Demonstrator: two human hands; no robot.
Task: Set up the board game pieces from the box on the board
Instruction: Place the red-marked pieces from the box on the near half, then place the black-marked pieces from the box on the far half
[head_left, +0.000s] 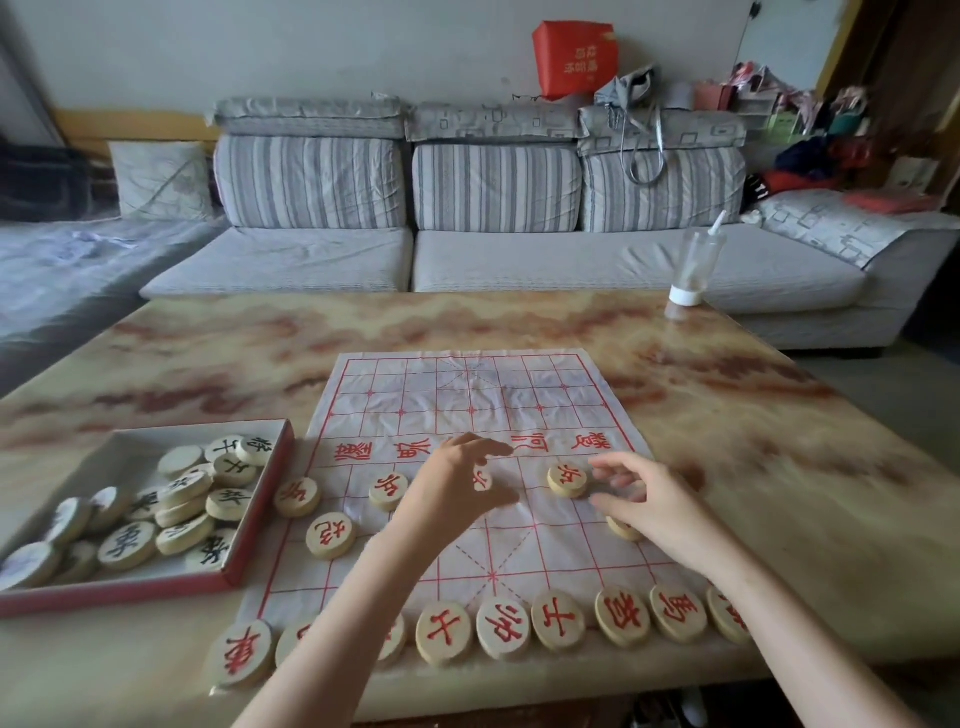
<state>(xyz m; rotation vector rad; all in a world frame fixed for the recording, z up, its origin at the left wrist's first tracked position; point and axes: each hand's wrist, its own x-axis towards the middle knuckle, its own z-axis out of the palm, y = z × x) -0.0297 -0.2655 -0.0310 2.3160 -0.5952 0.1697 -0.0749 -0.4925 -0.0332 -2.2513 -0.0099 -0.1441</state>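
Note:
A white cloth board with red grid lines lies on the table. A row of round wooden pieces with red characters lines its near edge. More red pieces stand further up the board. My left hand is over the board's middle, thumb and fingers pinching a red-marked piece. My right hand hovers with relaxed fingers just right of the piece at the board's right, partly covering another piece. The red-rimmed box at left holds several black-marked pieces.
The marbled table stretches beyond the board on all sides. A clear plastic cup with a straw stands at its far right edge. A grey striped sofa runs behind the table.

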